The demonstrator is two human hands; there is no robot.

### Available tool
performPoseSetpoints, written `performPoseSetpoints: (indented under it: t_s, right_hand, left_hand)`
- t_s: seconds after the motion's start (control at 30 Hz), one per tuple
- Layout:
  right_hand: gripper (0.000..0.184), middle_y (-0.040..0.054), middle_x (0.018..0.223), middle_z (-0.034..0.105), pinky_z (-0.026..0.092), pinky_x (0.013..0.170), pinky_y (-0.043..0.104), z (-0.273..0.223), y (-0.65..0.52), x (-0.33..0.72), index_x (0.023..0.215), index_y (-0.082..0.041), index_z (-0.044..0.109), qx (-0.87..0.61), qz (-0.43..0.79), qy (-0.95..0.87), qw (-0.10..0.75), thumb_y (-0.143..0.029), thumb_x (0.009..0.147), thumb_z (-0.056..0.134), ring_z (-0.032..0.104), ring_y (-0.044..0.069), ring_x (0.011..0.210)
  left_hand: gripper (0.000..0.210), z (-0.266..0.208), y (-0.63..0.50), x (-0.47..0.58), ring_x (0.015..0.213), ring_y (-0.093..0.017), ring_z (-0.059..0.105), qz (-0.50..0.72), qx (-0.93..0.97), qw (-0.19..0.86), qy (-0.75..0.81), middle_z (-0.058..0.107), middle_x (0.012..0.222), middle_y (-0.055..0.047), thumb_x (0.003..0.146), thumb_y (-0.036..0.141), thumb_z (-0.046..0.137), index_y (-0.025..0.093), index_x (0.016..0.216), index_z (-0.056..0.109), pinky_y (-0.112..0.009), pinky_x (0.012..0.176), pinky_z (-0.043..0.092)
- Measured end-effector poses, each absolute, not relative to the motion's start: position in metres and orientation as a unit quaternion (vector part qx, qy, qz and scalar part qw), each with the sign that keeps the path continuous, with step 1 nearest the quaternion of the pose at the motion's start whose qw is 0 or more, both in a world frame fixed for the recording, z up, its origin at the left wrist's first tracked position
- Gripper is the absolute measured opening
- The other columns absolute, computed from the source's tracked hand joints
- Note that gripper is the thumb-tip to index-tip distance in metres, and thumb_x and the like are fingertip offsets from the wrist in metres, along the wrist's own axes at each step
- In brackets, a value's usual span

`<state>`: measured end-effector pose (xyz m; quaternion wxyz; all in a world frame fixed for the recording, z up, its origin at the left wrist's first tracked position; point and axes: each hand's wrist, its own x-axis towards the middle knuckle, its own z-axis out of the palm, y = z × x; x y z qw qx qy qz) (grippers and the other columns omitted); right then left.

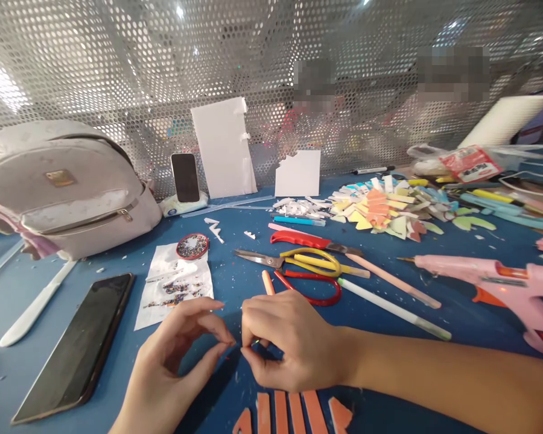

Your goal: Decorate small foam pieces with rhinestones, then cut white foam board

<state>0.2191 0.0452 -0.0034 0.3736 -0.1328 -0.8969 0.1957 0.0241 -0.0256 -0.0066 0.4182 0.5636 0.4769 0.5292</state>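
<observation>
Both hands pinch something tiny together near the counter's front edge: left hand (181, 355), right hand (289, 346); the next move needs fine fingertip control, I think

Two phones (75, 346) (185, 176), two scissors (294, 271) (314, 242), one glue gun (502, 283), one backpack (67, 187), five orange strips (289, 413), two hands (172, 361) (289, 343).
</observation>
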Motion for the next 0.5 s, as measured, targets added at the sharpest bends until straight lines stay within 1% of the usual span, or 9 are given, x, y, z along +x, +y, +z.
performPoseSetpoints:
  t_s: [0.1,0.23,0.4,0.5]
  right_hand:
    - [0.011,-0.0052,0.069,0.048,0.03,0.052,0.023,-0.0032,0.0451,0.2189,0.08,-0.021,0.046,-0.138,0.195,-0.899,0.368,-0.012,0.079,0.052,0.043,0.009,0.059]
    - [0.01,-0.0049,0.069,0.049,0.031,0.051,0.023,-0.0023,0.0453,0.2193,0.079,-0.021,0.047,-0.135,0.209,-0.894,0.372,-0.012,0.08,0.052,0.044,0.009,0.058]
    - [0.01,-0.0046,0.069,0.051,0.034,0.052,0.02,-0.0017,0.0458,0.2204,0.079,-0.02,0.048,-0.15,0.242,-0.884,0.371,-0.012,0.08,0.054,0.048,0.008,0.06]
    - [0.008,-0.0044,0.07,0.052,0.035,0.052,0.019,-0.0018,0.0455,0.221,0.08,-0.02,0.049,-0.159,0.254,-0.879,0.37,-0.014,0.081,0.055,0.05,0.008,0.06]
  left_hand:
    - [0.031,-0.0057,-0.025,0.0224,0.08,-0.015,0.071,0.528,0.561,0.431,0.47,0.073,0.08,0.002,0.087,0.015,0.069,0.026,0.115,0.062,-0.025,0.082,0.058]
    - [0.035,-0.0036,-0.0226,0.0198,0.077,-0.016,0.072,0.517,0.559,0.462,0.455,0.075,0.08,-0.001,0.087,0.015,0.071,0.024,0.119,0.058,-0.027,0.077,0.06]
    - [0.036,0.0,-0.022,0.0247,0.075,-0.013,0.071,0.543,0.511,0.487,0.456,0.075,0.078,0.001,0.085,0.021,0.075,0.023,0.116,0.058,-0.022,0.075,0.059]
    - [0.038,0.0014,-0.0223,0.0281,0.074,-0.013,0.071,0.549,0.497,0.493,0.456,0.075,0.077,0.001,0.083,0.024,0.078,0.023,0.115,0.059,-0.021,0.075,0.059]
